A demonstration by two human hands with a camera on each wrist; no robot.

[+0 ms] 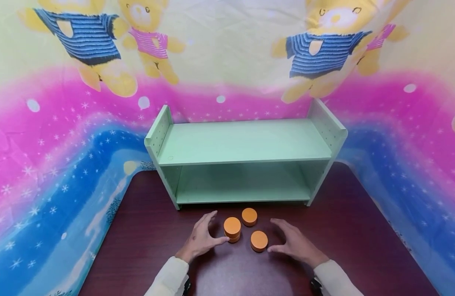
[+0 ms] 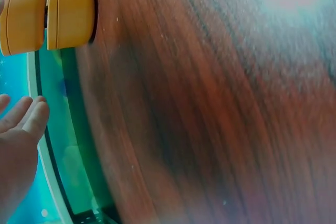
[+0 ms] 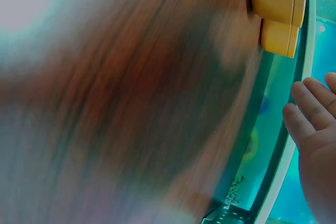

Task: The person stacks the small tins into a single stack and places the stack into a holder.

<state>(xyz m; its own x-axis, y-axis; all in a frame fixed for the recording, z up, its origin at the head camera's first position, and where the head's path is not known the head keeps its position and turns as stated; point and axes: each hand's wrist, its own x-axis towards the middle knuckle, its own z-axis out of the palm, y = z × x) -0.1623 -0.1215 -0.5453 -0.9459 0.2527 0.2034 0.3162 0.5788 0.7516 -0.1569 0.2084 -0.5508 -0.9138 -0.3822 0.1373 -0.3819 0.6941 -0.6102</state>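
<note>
Two round orange lidded tins stand stacked one on the other on the dark table. My left hand is just left of this stack, fingers spread and thumb tip at its lower side; whether the thumb touches cannot be told. In the left wrist view the stacked tins lie sideways at the upper left, a fingertip at the edge. Another orange tin sits behind, and one more tin sits in front to the right. My right hand is beside that front tin, fingers extended, holding nothing.
A pale green two-tier shelf stands behind the tins at the back of the dark wooden table. Its side panels rise above the upper board. A printed cloth with cartoon bears surrounds the table at the back and sides.
</note>
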